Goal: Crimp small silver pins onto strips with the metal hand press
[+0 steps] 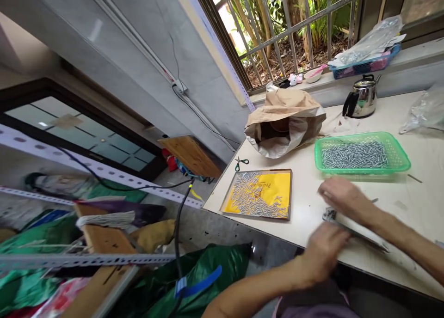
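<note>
Although blur obscures both grips, so that whether they are clenched, released or grasping cannot be told, the left hand [326, 247] is near the front edge of the table [301, 195], beside a narrow strip [369, 239]; the right hand [342, 195] is before the green basket [364, 171] of metal pieces [357, 156]; a shallow tray [290, 195], likewise strewn, lies farther left

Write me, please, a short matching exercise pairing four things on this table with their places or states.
1. green perforated plastic basket
2. shallow thin-rimmed rectangular tray
3. crumpled brown paper bag
4. shiny metal kettle

A. silvery pieces scattered over yellow
B. black handle toward the left
C. just beyond the right hand
D. mouth gaping

Pairs: 1-C, 2-A, 3-D, 4-B.
</note>
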The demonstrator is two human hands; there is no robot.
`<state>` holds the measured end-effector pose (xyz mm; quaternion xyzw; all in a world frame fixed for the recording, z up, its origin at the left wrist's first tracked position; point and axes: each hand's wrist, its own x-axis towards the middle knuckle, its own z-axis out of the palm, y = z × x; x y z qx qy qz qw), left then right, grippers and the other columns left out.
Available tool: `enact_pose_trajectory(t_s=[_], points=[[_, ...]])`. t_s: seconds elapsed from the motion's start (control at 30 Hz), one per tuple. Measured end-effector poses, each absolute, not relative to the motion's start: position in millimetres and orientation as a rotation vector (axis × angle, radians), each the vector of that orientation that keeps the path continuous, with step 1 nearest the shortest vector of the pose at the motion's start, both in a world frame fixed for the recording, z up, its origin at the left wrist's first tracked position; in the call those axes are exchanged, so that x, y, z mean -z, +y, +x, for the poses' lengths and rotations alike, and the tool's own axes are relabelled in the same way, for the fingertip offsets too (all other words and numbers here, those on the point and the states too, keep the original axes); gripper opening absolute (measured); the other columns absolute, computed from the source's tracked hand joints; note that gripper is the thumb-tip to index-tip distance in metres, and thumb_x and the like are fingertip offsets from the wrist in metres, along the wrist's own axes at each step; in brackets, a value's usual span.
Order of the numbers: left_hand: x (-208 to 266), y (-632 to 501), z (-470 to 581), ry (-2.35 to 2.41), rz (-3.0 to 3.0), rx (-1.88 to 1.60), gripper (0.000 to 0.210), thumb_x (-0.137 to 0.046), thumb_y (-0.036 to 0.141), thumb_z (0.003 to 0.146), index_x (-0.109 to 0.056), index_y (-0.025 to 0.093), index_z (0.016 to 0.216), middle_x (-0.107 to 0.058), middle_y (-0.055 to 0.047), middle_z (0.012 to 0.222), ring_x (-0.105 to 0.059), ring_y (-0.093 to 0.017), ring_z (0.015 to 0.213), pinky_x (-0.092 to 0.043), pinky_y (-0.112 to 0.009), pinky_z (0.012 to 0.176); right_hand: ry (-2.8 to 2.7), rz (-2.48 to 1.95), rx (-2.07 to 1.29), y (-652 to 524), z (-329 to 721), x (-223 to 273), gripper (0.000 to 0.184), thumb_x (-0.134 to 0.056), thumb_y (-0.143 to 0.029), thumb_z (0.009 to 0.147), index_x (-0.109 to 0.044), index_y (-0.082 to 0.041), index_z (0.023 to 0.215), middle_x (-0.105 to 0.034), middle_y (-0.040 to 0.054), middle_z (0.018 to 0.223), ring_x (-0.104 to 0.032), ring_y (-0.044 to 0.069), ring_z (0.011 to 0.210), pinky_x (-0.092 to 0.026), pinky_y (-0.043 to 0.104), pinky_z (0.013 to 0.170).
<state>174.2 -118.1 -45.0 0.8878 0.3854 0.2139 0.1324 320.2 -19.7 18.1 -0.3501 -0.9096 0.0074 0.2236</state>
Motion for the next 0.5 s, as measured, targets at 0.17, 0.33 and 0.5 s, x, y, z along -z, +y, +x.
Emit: enact_pose_trajectory(t_s=[0.17,0.33,0.5], points=[[22.5,-61.5,79.5,1.89,2.455,-0.427,0.024,-0.043,0.01,0.089,-0.066,0.018,0.093,-0.062,-0.008,0.087,-0.055,-0.021,0.087,-0.05,-0.037,0.079,-2.255,-1.316,0.144,24.7,366.1,-62.3,0.024,-0.039,-0.021,0.09,-0.061,-0.02,0.101,-0.06,0.0112,0.093,-0.053,0.028,0.089,-0.043,0.04,0.073],[23.1,-32.6,37.0,2.075,2.28,-0.051,0.017,-0.054,0.017,0.086,-0.068,0.013,0.079,-0.062,-0.009,0.082,-0.055,-0.024,0.091,-0.045,-0.035,0.079,-2.268,-1.282,0.104,9.4,381.0,-47.9,0.024,-0.041,-0.025,0.09,-0.057,-0.02,0.107,-0.058,0.011,0.101,-0.055,0.028,0.092,-0.046,0.041,0.077],[30.8,-28.4,35.0,2.027,2.307,0.021,0.021,-0.05,0.016,0.088,-0.068,0.013,0.078,-0.062,-0.009,0.082,-0.055,-0.022,0.088,-0.043,-0.032,0.077,-2.397,-1.217,-0.284,-51.8,378.2,-8.3,0.024,-0.037,-0.026,0.092,-0.06,-0.021,0.092,-0.061,0.0087,0.087,-0.06,0.022,0.079,-0.049,0.035,0.067]])
